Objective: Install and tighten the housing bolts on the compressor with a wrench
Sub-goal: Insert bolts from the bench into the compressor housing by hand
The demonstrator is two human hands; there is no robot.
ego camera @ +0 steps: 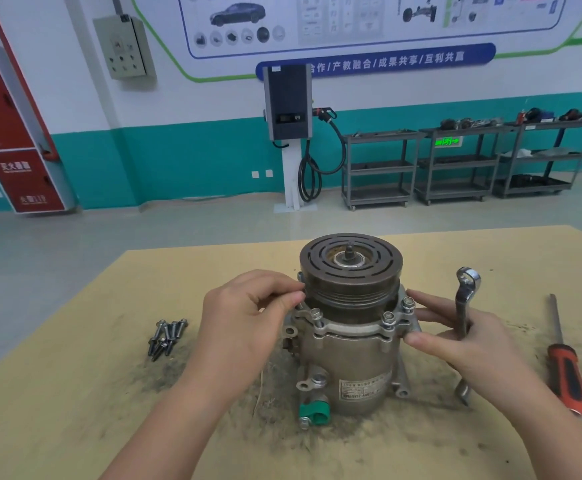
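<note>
Three bolts (389, 318) stand proud on compressor (348, 341).

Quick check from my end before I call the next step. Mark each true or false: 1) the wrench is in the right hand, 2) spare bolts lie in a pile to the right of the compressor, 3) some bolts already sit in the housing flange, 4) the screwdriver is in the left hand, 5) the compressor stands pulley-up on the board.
1) True. The right hand holds the wrench, ring end up.
2) False. The loose bolts lie to the left of the compressor.
3) True. Flange bolts stand in the flange under the pulley; whether they are tight cannot be told.
4) False. The screwdriver lies on the board at the far right; the left hand has its fingertips at the pulley's edge.
5) True.
</note>
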